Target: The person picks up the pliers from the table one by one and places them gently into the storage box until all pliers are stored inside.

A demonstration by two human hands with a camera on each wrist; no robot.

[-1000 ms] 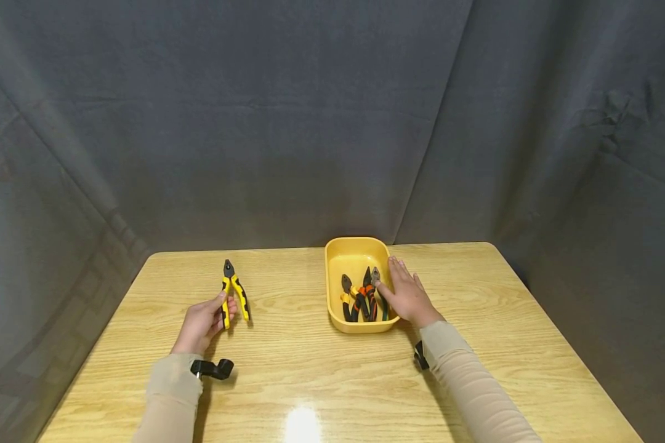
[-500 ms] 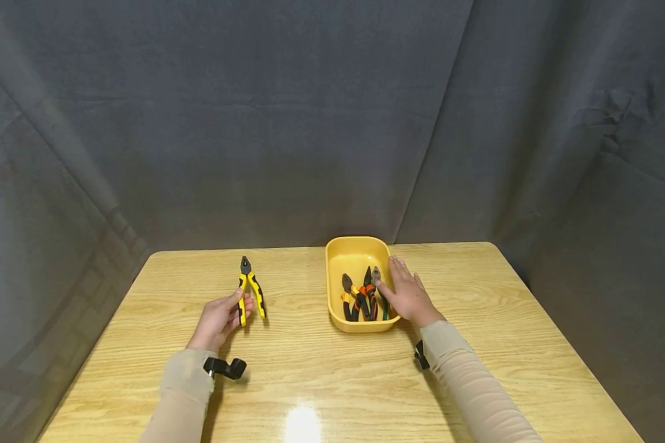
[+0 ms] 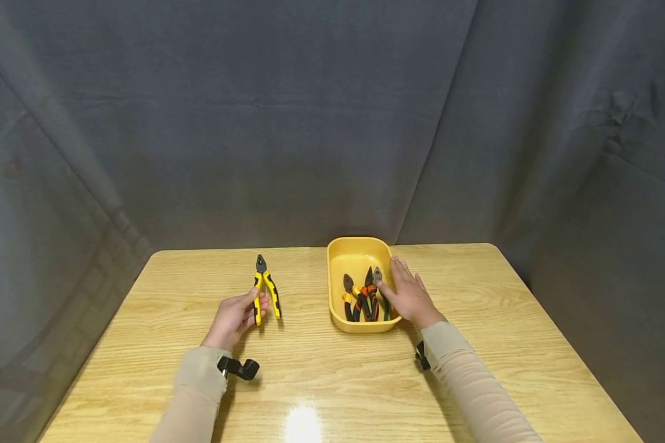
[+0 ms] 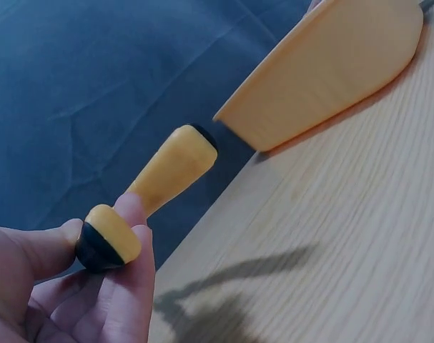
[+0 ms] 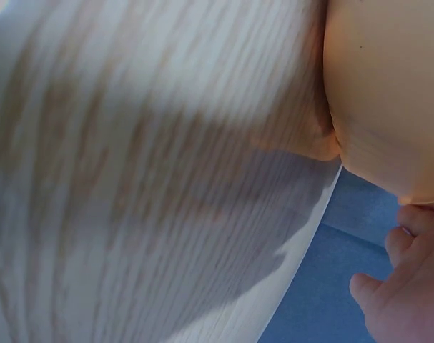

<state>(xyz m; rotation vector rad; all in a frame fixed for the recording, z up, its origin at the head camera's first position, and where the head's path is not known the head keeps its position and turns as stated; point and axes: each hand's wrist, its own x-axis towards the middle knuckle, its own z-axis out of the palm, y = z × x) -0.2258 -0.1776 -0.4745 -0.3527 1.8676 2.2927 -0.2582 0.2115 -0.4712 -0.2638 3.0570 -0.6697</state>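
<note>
My left hand (image 3: 234, 317) pinches one handle of yellow-and-black pliers (image 3: 261, 264) between thumb and fingers. Their dark head points away from me and the second handle spreads to the right; in the left wrist view the handle ends (image 4: 177, 164) face the camera, above a shadow on the wood. To the right stands a yellow plastic tub (image 3: 360, 328) with several pliers (image 3: 371, 298) lying in its near half. Over its right rim lies my right hand (image 3: 412, 299), fingers extended along the outside, thumb reaching inward. The right wrist view shows the fingers (image 5: 410, 257) close by the rim.
Both hands work over a light wood table (image 3: 321, 381). Behind it and at the sides hangs a dark grey curtain (image 3: 277, 123). Each wrist carries a black camera mount (image 3: 239, 368).
My left hand has moved to the right toward the tub, carrying the yellow-and-black pliers. The right hand and tub have stayed nearly in place.
</note>
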